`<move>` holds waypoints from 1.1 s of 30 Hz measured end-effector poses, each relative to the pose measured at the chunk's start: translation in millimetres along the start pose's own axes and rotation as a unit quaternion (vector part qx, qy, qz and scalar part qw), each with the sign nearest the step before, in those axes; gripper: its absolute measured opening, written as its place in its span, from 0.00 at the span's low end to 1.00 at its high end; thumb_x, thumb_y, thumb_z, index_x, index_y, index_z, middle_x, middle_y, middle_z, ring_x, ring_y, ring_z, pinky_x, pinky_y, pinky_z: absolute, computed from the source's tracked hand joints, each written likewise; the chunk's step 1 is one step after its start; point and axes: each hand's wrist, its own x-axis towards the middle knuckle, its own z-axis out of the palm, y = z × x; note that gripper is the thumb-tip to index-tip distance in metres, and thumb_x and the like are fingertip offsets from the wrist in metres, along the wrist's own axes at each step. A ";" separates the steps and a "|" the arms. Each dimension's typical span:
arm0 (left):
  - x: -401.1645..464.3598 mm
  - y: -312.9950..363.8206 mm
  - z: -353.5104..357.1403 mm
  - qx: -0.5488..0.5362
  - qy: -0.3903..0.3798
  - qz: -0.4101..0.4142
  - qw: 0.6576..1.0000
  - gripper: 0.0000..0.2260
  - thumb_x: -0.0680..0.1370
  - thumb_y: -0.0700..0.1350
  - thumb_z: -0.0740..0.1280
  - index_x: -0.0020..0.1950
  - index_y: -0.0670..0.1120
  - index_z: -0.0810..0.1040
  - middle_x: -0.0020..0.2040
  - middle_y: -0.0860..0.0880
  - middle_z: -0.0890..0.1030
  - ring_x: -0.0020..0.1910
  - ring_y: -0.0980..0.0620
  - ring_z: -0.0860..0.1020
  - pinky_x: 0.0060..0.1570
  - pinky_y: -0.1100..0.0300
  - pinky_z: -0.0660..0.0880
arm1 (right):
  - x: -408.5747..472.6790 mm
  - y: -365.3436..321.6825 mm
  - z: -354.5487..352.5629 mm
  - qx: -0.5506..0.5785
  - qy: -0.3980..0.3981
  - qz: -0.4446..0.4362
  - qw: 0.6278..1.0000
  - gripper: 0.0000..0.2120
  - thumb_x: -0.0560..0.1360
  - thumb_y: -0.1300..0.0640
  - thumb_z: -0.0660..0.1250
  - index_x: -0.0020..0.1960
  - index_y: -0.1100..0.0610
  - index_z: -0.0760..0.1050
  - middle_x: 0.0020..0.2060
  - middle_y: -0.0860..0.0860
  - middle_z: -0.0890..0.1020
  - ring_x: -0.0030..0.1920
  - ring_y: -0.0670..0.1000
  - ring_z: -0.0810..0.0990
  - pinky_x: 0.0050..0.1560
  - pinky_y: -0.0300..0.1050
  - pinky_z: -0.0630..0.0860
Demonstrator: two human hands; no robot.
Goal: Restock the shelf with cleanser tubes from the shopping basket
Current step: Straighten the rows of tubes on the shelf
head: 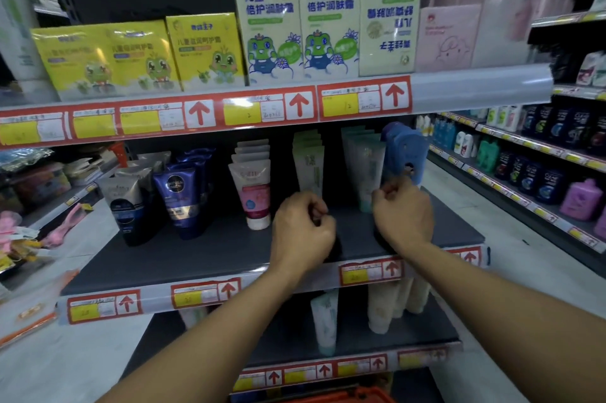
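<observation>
Hands [303, 225] [405, 212] curled, empty, over shelf [196, 255]

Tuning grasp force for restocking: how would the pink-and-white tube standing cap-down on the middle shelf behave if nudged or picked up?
The pink-and-white tube stands on its small white cap with a wider crimped end on top, so a sideways nudge would probably tip it. Nothing stands close on its right to catch it. The body looks like soft plastic, likely yielding when squeezed. Its glossy surface may be slightly slippery.

Basket [357, 396] cut by bottom edge (only red rim); price labels [242, 112] unreadable.
</observation>
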 end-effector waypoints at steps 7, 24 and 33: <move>8.6 39.3 65.3 0.002 -0.063 -0.084 0.994 0.09 0.73 0.42 0.72 0.50 0.49 0.75 0.48 0.50 0.80 0.48 0.52 0.78 0.41 0.66 0.72 | 34.3 50.2 -41.0 -0.107 -0.044 0.018 0.993 0.12 0.75 0.47 0.66 0.51 0.56 0.75 0.49 0.59 0.82 0.49 0.63 0.81 0.45 0.52 0.78; 51.1 20.1 122.6 0.148 -0.103 -0.183 0.966 0.28 0.74 0.54 0.75 0.68 0.44 0.72 0.66 0.43 0.79 0.64 0.41 0.78 0.57 0.52 0.77 | 80.8 81.9 -20.0 -0.258 -0.114 -0.012 0.959 0.37 0.69 0.27 0.68 0.61 0.56 0.71 0.55 0.57 0.81 0.54 0.60 0.82 0.43 0.48 0.72; 50.4 16.4 124.1 0.126 -0.072 -0.187 0.972 0.26 0.73 0.56 0.77 0.64 0.44 0.76 0.63 0.45 0.81 0.61 0.43 0.81 0.49 0.57 0.75 | 78.1 84.2 -22.6 -0.235 -0.119 -0.018 0.965 0.24 0.72 0.35 0.67 0.57 0.52 0.74 0.49 0.55 0.83 0.45 0.58 0.80 0.41 0.47 0.71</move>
